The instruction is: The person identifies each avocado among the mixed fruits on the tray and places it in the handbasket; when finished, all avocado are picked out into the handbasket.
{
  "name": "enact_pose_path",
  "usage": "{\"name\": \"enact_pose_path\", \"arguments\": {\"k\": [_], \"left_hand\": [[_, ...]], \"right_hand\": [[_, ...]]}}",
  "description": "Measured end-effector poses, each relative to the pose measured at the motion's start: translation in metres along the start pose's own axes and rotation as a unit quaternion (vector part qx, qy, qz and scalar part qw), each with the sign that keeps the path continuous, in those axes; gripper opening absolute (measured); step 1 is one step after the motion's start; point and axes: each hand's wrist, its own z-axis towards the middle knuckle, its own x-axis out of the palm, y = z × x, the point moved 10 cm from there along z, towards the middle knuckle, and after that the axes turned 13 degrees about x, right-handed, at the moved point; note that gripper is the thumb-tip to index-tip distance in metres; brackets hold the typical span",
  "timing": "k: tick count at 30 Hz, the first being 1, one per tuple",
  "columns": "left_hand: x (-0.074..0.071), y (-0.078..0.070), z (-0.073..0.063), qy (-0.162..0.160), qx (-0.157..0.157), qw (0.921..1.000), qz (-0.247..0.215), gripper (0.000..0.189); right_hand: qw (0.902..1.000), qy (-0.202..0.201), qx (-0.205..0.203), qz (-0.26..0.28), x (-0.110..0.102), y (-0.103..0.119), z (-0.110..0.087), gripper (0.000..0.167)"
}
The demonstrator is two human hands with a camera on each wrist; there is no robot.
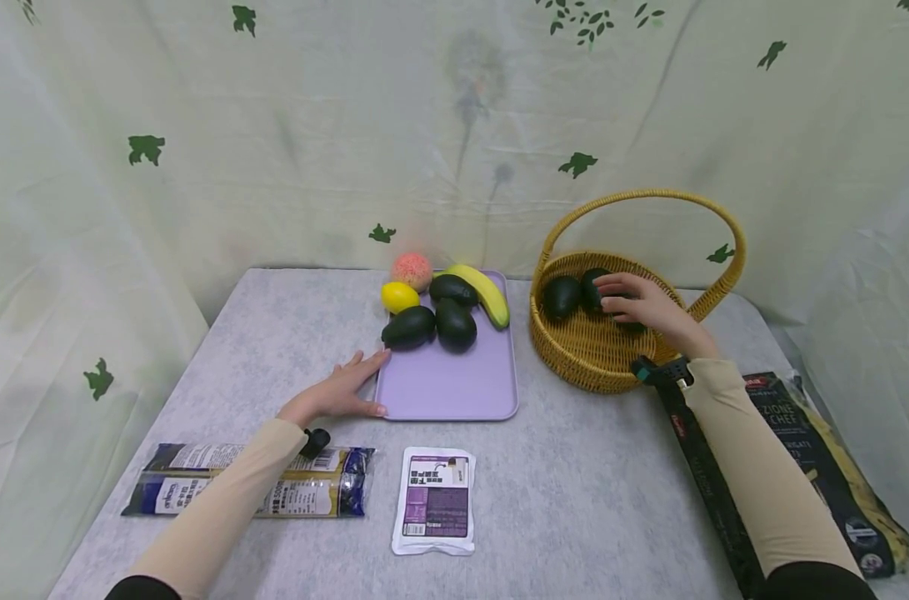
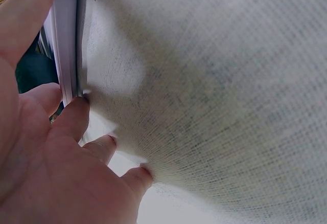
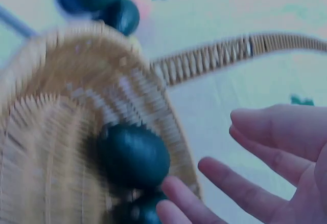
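My left hand [image 1: 337, 390] lies on the table with fingers spread, touching the left edge of a lilac tray [image 1: 454, 392]. Three dark green avocados [image 1: 456, 325] sit on the tray beside a banana [image 1: 484, 293], a yellow lemon [image 1: 399, 297] and a pinkish peach [image 1: 412, 272]. Over the right side of a wicker basket [image 1: 589, 367] hovers my right hand [image 1: 652, 315], its fingers loosely extended and holding nothing. Dark avocados [image 1: 561, 297] lie in the basket; the fingers partly cover some in the head view. In the right wrist view, one avocado [image 3: 134, 155] is just beyond the fingertips.
The basket's tall arched handle [image 1: 649, 193] rises over it. A noodle packet [image 1: 312, 483] lies under my left forearm. A white and purple pouch [image 1: 435, 500] is at front centre. Black packages [image 1: 791, 433] lie beneath my right forearm. A patterned curtain [image 1: 349, 125] hangs behind the table.
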Motion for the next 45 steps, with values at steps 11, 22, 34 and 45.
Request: {"name": "enact_pose_path", "arguments": {"k": [11, 22, 34, 45], "left_hand": [[-0.001, -0.001, 0.001, 0.002, 0.003, 1.0000, 0.004, 0.096], [0.000, -0.001, 0.000, 0.003, 0.000, 1.0000, 0.005, 0.097], [0.000, 0.000, 0.000, 0.006, -0.001, 0.9999, 0.010, 0.097], [0.000, 0.000, 0.001, 0.010, -0.007, 0.9999, 0.009, 0.099]], "right_hand": [[0.9945, 0.081, -0.063, 0.023, 0.064, 0.045, 0.012, 0.046], [0.9897, 0.111, -0.089, 0.013, 0.130, 0.068, 0.043, 0.043], [0.9866, 0.129, -0.098, -0.018, 0.178, 0.066, 0.071, 0.047], [0.9886, 0.065, -0.092, -0.100, 0.198, 0.064, 0.092, 0.050]]}}
